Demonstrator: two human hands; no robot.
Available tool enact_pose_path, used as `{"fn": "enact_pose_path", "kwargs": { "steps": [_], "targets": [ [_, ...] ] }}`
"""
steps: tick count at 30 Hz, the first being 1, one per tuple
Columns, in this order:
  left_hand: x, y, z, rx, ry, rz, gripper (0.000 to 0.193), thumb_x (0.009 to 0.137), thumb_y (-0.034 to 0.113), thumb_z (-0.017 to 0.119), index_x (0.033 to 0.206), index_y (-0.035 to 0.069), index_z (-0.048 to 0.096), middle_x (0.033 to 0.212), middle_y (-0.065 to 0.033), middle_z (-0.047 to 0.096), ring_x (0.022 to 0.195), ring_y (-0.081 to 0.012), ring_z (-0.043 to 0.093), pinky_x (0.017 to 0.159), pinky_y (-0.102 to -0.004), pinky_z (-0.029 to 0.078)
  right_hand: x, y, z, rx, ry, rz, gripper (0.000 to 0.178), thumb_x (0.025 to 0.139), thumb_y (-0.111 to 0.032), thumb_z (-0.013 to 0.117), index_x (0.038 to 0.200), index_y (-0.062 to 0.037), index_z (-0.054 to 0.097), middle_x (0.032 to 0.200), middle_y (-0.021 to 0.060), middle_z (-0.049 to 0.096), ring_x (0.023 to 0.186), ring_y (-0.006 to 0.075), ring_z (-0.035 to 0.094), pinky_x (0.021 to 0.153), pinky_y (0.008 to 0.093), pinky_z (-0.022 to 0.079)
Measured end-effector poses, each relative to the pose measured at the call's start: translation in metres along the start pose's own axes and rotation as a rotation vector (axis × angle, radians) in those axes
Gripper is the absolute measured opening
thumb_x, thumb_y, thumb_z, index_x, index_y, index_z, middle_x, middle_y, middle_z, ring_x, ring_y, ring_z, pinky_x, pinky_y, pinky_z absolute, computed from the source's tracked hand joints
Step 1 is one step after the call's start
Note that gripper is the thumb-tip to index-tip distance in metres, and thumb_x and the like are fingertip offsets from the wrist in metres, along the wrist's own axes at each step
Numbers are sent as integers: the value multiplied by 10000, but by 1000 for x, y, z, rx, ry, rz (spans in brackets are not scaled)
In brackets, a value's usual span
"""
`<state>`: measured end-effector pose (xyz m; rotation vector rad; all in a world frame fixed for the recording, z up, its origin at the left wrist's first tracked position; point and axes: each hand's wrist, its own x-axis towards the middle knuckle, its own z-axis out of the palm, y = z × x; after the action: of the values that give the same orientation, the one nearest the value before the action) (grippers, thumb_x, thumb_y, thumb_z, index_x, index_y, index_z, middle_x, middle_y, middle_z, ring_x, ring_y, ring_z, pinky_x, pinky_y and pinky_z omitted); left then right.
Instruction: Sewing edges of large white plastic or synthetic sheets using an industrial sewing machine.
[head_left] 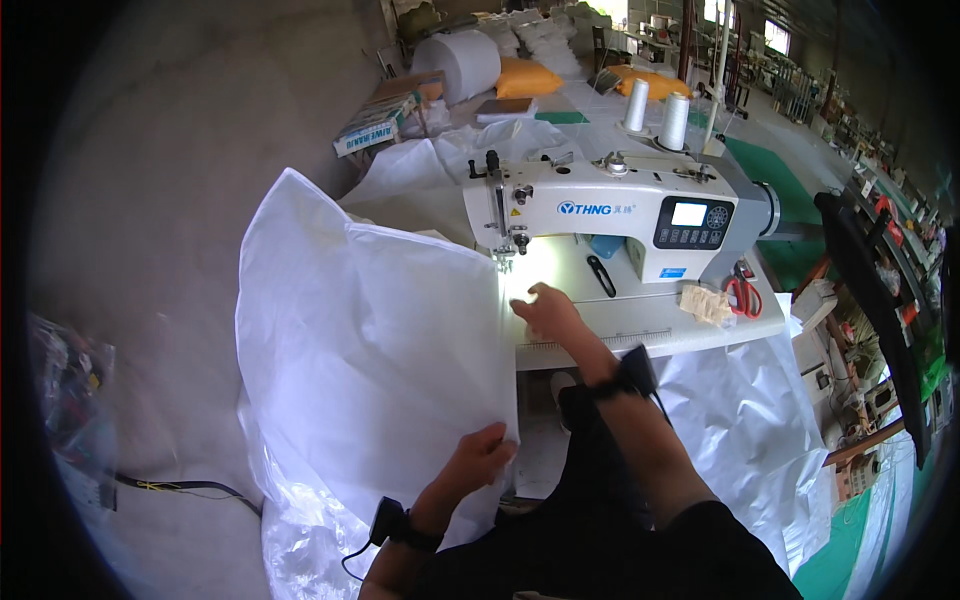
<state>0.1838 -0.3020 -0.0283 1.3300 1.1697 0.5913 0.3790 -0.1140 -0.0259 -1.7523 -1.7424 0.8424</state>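
Observation:
A large white plastic-like sheet (370,330) hangs over the left of the sewing machine (590,205), its right edge running from beneath the needle toward me. Low on that edge, my left hand (476,462) is closed, pinching the sheet. My right hand (552,313) is just in front of the lit needle area, fingers half bent and fingertips apart, close beside the sheet's edge. Whether those fingertips touch the sheet is hard to see. Each wrist wears a black strap with a small device.
A black thread snipper (601,276), red-handled scissors (742,296) and a beige cloth bundle (706,304) lie on the machine table (640,325). Two white thread cones (674,122) stand behind. More white sheeting (735,420) drapes at the right. A cardboard box (385,120) is at back left.

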Motion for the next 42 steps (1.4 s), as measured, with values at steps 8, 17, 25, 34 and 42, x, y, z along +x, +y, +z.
{"fn": "enact_pose_path", "kwargs": {
  "steps": [8,17,25,34,42],
  "targets": [
    [11,-11,4,109,-57,79,246,881,224,560,773,27,459,582,-39,433,580,-90,423,523,-300,399,65,-13,46,-252,282,14,208,814,-174,534,936,-10,576,918,178,644,854,343,637,705,423,505],
    [12,-35,-1,-89,-145,-37,218,886,225,560,811,33,491,617,-36,484,542,-95,481,496,-293,421,52,-13,60,-545,294,-156,174,817,-94,502,926,-19,615,1022,144,547,927,305,605,703,402,512],
    [18,-19,-1,-114,-16,-56,156,876,181,566,798,48,540,630,-4,483,541,-78,446,493,-257,394,28,-7,54,-507,421,-262,179,808,-117,533,894,15,617,966,185,602,874,355,612,743,417,504],
    [12,-19,17,151,268,251,139,859,136,540,826,1,531,614,-195,485,534,-194,480,553,-346,434,-80,-22,55,-130,96,51,403,870,-193,457,1173,71,441,813,275,630,788,430,627,751,502,485],
    [12,-4,32,415,231,338,145,831,148,558,783,14,531,650,-192,533,612,-309,526,570,-387,440,-69,-4,58,-228,133,-63,539,851,-129,444,1327,104,345,774,284,626,739,424,634,699,481,506]
  ]
}}
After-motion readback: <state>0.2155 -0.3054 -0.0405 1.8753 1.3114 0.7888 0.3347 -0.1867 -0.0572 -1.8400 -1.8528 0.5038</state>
